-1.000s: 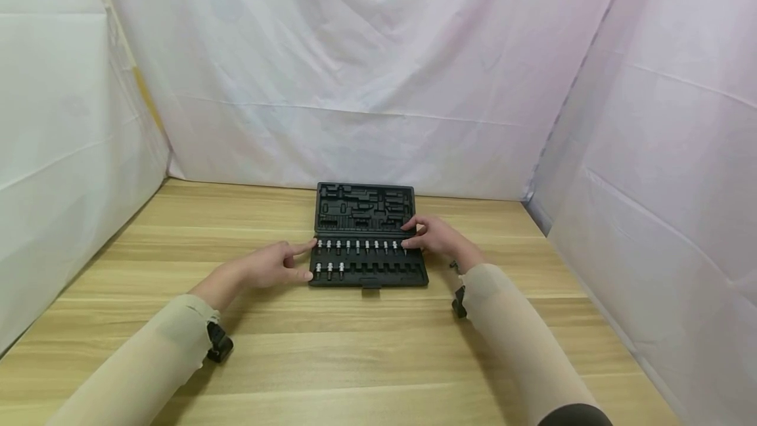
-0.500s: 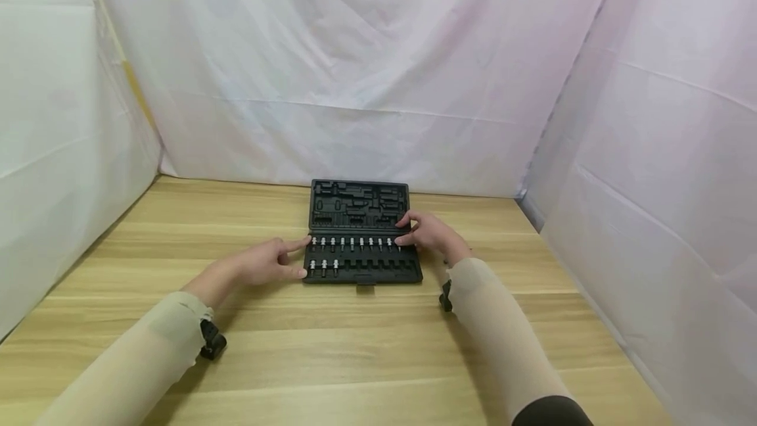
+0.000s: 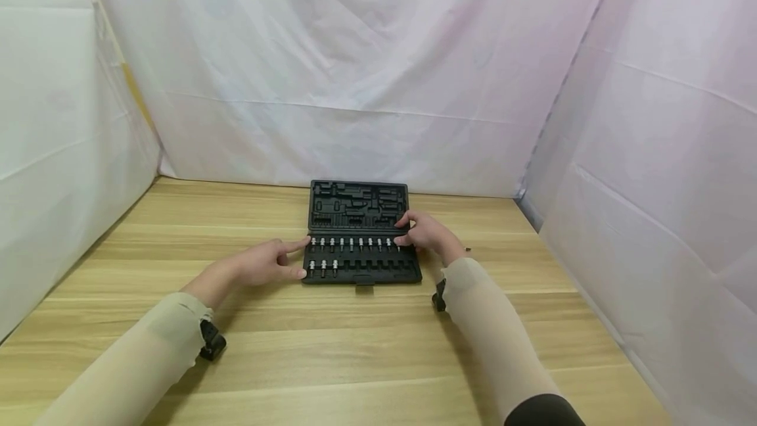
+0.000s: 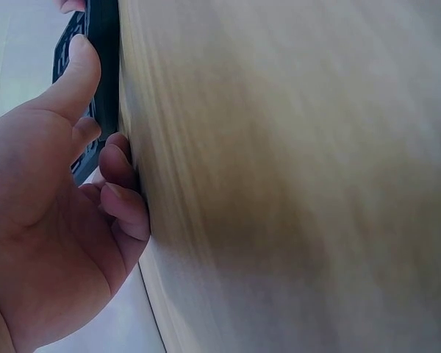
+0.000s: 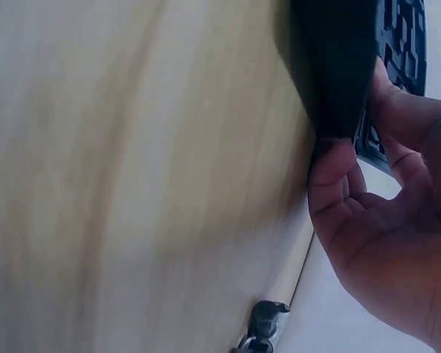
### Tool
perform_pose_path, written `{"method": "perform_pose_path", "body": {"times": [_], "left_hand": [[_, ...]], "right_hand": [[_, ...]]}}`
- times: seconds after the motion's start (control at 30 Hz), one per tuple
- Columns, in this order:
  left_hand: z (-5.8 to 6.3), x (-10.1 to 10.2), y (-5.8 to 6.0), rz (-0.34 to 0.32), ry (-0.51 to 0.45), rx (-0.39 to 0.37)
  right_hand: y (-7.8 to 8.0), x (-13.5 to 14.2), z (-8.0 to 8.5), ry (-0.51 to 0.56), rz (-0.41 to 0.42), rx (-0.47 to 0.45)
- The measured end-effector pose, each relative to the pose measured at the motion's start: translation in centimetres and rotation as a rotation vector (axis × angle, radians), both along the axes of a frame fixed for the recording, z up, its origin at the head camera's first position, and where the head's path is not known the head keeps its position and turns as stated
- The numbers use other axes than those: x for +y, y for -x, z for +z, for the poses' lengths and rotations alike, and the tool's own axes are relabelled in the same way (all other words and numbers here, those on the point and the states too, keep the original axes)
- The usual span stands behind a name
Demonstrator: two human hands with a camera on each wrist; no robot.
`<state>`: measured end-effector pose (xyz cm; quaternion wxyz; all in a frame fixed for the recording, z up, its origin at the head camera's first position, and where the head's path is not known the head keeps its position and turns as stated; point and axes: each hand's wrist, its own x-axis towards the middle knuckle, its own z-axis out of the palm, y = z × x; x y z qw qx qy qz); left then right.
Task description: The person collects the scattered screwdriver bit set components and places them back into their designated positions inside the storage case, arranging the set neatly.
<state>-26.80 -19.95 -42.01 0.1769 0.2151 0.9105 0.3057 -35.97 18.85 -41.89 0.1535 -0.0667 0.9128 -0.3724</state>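
A black plastic socket case (image 3: 363, 278) lies unfolded on the table, its moulded lid (image 3: 358, 206) laid back. Silver bit sockets (image 3: 351, 245) fill the rear row, with a few more at the left of the front row. My left hand (image 3: 260, 265) holds the case's left end, index finger and thumb spread along the rim; its other fingers curl against the side in the left wrist view. At the opposite end, my right hand (image 3: 428, 234) has its thumb over the base by the last socket. In the right wrist view, its curled fingers (image 5: 331, 165) press the case's side.
A small dark and metal piece (image 5: 266, 323) lies on the wooden table (image 3: 331, 347) beyond the right hand. White sheeting (image 3: 331, 84) hangs behind and along both sides. Each wrist wears a black camera, such as the left wrist camera (image 3: 211, 340).
The head view has shifted slightly. My right wrist has moved a little left, baring the small dark piece behind it. Both hands keep their places at the case's ends.
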Motion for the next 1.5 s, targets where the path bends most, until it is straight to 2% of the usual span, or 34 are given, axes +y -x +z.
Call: {"method": "perform_pose_path", "body": {"times": [0.37, 0.57, 0.77, 1.03, 1.27, 1.5], "left_hand": [[0.3, 0.2, -0.1, -0.018, -0.035, -0.010], [0.1, 0.2, 0.0, -0.024, -0.034, -0.015], [0.0, 0.1, 0.2, -0.026, -0.027, -0.013], [-0.1, 0.0, 0.1, -0.029, -0.038, -0.016], [-0.4, -0.2, 0.2, -0.021, -0.033, -0.021], [-0.3, -0.1, 0.3, -0.020, -0.033, -0.023]], "right_hand": [[0.4, -0.5, -0.1, -0.047, -0.047, -0.012], [0.4, -0.5, -0.2, -0.027, -0.062, -0.022], [0.1, -0.3, -0.2, 0.010, -0.054, -0.019], [-0.2, -0.5, -0.1, -0.034, -0.037, 0.020], [0.0, 0.1, -1.1, 0.045, -0.029, 0.003], [0.0, 1.3, -0.9, 0.096, 0.022, 0.001]]}}
